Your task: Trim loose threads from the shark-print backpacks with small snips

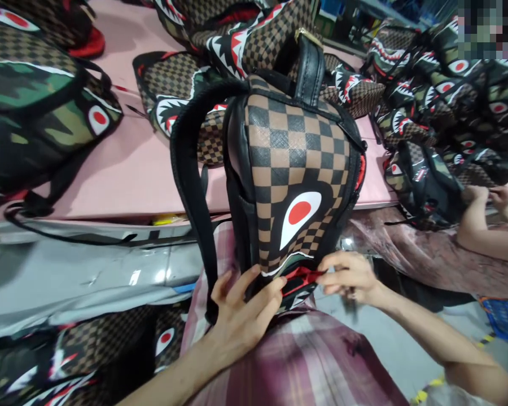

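A brown-and-black checked backpack (292,144) with a white-and-red shark eye leans from the table's edge onto my lap. Its black top handle (310,67) points away from me, and a padded shoulder strap (186,163) loops out on the left. My left hand (241,316) lies over the lower part of the bag, fingers spread, fingertips pressing beside a red-lined opening. At that opening's right end, my right hand (349,276) pinches the red fabric (302,276). Something small and dark under the right hand is too blurred to name.
A pink table (148,192) carries several similar shark-print backpacks, one camouflage bag (38,118) at the left and a pile (423,107) at the right. More bags (105,344) lie at lower left. Another person's arm (478,220) handles a bag on the right. A blue crate (503,318) stands on the floor.
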